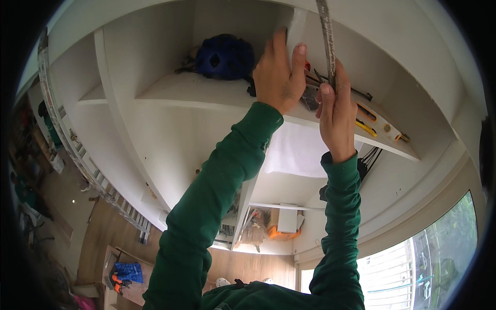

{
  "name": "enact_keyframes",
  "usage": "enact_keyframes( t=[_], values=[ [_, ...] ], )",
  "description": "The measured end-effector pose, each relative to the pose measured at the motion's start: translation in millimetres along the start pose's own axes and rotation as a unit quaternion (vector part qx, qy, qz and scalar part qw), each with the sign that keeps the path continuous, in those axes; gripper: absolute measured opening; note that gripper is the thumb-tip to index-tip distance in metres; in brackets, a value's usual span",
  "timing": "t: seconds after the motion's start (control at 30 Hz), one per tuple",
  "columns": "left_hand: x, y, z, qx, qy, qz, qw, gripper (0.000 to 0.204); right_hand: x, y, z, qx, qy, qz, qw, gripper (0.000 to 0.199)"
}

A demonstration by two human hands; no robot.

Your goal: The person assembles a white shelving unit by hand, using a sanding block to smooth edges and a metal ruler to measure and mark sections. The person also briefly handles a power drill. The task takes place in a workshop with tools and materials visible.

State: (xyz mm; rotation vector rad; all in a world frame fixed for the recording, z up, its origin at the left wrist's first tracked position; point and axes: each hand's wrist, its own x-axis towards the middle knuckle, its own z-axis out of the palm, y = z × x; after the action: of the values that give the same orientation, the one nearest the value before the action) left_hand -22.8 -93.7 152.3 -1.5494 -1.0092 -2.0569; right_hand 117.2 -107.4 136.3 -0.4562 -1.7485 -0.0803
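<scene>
My left hand (pixel 279 77) is raised at the front edge of a white upright divider (pixel 296 28). Its fingers stretch upward and the thumb stands apart; it holds no loose thing that I can see. In my right hand (pixel 338 111) is a long, thin, worn metal bar (pixel 326 36), pinched near its lower end and pointing up. On the shelf behind that hand lie a yellow utility knife (pixel 366 128), a long pale tool with orange parts (pixel 385 124) and several dark tools partly hidden by my hands. A blue helmet (pixel 225 57) sits on the shelf left of my left hand.
White shelving (pixel 191 101) surrounds my arms. A ladder (pixel 93 175) leans at the left. Below are an orange box (pixel 283 235) with papers on a lower shelf and a low table (pixel 142 292) bearing a blue bag (pixel 128 272). A window (pixel 444 248) is at the lower right.
</scene>
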Motion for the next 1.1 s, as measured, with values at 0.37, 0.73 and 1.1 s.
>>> enact_keyframes(
  t=[0.37, 0.73, 1.1],
  values=[
    [47, 3, 12, -0.071, 0.029, -0.016, 0.997, 0.061, 39, 36, 23, -0.095, 0.016, -0.059, 0.994, 0.034],
    [45, 7, 5, -0.138, -0.027, -0.056, 0.989, 0.079, 38, 40, 30, -0.168, 0.023, -0.079, 0.982, 0.032],
    [41, 12, 5, -0.17, 0.024, -0.113, 0.979, 0.062, 50, 13, 41, -0.112, 0.05, -0.054, 0.991, 0.038]
  ],
)
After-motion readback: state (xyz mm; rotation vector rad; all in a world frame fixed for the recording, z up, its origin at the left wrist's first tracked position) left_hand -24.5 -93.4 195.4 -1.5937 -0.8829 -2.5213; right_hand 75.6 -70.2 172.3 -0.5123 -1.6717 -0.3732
